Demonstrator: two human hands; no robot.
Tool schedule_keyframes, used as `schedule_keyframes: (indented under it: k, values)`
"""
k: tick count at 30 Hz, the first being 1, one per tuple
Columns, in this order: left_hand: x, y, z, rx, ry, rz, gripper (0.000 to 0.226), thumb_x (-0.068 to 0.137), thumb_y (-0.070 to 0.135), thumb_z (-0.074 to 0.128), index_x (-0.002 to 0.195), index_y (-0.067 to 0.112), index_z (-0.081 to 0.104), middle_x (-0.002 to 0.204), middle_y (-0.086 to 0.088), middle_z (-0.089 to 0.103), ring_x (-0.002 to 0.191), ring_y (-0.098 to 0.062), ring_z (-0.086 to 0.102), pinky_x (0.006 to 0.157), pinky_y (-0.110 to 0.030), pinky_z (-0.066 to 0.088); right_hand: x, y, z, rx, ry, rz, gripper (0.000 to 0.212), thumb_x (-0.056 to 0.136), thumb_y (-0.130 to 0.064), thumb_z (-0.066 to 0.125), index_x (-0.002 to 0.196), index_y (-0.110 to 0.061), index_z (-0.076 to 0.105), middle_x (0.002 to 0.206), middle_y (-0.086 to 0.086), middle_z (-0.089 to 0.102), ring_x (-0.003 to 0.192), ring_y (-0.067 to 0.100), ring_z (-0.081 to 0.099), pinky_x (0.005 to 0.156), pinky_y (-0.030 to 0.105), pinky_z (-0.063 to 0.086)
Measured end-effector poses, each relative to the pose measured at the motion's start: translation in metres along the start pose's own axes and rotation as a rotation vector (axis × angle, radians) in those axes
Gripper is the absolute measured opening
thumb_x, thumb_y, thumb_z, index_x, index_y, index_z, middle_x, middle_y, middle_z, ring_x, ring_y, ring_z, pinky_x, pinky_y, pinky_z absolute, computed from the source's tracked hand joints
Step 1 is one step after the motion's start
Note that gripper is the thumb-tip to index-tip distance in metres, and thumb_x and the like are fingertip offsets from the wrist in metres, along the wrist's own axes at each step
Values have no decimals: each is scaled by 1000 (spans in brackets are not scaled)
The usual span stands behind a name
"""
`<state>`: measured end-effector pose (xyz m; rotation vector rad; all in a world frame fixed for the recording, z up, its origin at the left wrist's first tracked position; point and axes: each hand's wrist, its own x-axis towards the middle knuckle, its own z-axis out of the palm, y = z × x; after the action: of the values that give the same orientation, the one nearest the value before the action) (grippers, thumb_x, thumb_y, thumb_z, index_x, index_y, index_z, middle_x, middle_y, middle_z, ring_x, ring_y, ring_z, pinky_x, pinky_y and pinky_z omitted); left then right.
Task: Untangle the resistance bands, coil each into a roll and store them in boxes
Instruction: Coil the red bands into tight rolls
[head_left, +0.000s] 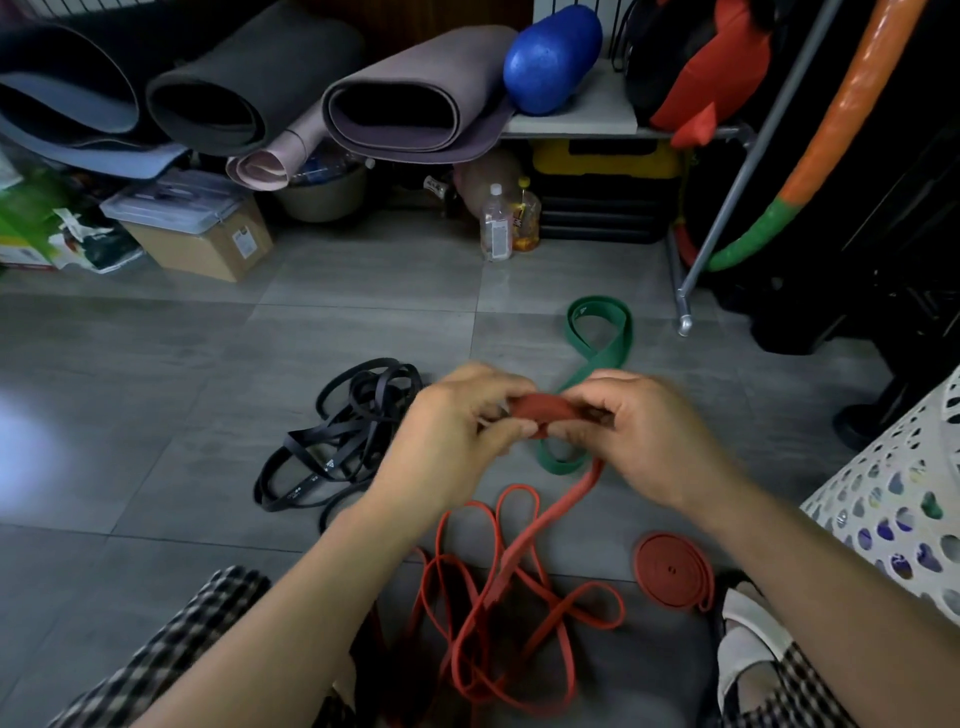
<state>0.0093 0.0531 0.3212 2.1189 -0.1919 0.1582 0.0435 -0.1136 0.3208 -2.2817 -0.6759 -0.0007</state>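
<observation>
Nearest to us, checked trouser legs (171, 654) frame a loose tangle of red band (483, 623) spread in loops on the grey floor (156, 395). Just to its right lies 1 finished red roll (670, 569), flat on the tiles near a white slipper (753, 639), and a white perforated basket (904, 499) stands at the right edge. From the tangle 1 strand climbs to the hands, where we find a part-wound coil (545, 408) held up above the floor. The left hand (452, 431) has its fingers curled and pinches the coil's left side; the right hand (654, 436) curls round its right side. Motion blur keeps us from telling the exact lie of each fingertip. Behind the hands a green band (602, 332) lies in a figure 8, partly hidden by them. To the left, 1 heap of black bands (348, 426) sits tangled on the tiles. Farther back we see a cardboard box (208, 249) with a clear lidded box (171, 200) on top, 2 bottles (504, 223), and rolled mats (415, 104) on a shelf beside a blue roller (550, 57)
</observation>
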Motion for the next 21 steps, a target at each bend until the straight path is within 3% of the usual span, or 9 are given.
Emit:
schedule_keyframes:
  k: [2,6,9,11,14,16,18,21]
  values:
    - [-2,2,4,11,49,-4,19,77,3,69,89,18,69,77,11,62,69,-2,61,66,-8,45,-1,-1,2,86,29,9,18,73,-24,72,87,-13,71,77,4,62,74,20,59,70,36,49]
    - [0,14,5,-747,114,-262,19,73,-2,64,83,14,63,67,3,70,60,-7,66,57,-11,50,-1,-7,3,623,101,140,19,59,-33,67,77,-30,67,72,-12,68,73,-1,63,70,11,48]
    - [-2,17,11,-960,88,-314,18,65,9,62,83,9,63,74,1,71,69,-10,68,63,-17,55,-5,-9,9,686,159,155,15,61,-32,66,76,-28,68,71,-15,70,72,-4,63,69,9,47]
    - [-1,15,10,-928,51,-365,18,66,8,64,85,9,63,80,-3,70,71,-13,68,63,-19,55,-5,-8,9,661,138,154,11,65,-29,66,76,-28,68,71,-12,69,71,-1,63,67,11,48]
    - [2,6,1,-278,0,-197,32,74,8,71,100,24,64,98,0,59,73,-11,62,61,-16,53,-3,2,4,335,78,98,7,73,-21,71,80,-18,71,74,6,65,69,19,61,65,32,50]
    - [2,4,-1,-21,-56,-37,36,75,8,71,102,30,63,92,2,55,70,-5,56,63,-13,49,-3,4,4,139,21,41,13,74,-22,72,81,-12,71,73,11,61,69,25,58,65,42,48]
    - [0,6,0,-82,-57,-24,26,76,1,68,90,24,67,85,0,59,65,-5,58,63,-14,50,-3,2,6,106,5,-11,14,75,-27,71,80,-14,70,73,8,59,70,23,56,65,42,47]
    - [1,11,-2,-501,35,-226,20,77,-3,64,85,16,63,87,-7,65,59,-10,64,60,-15,53,0,-3,4,409,23,55,14,70,-31,69,83,-26,67,78,-1,60,74,11,59,71,22,49]
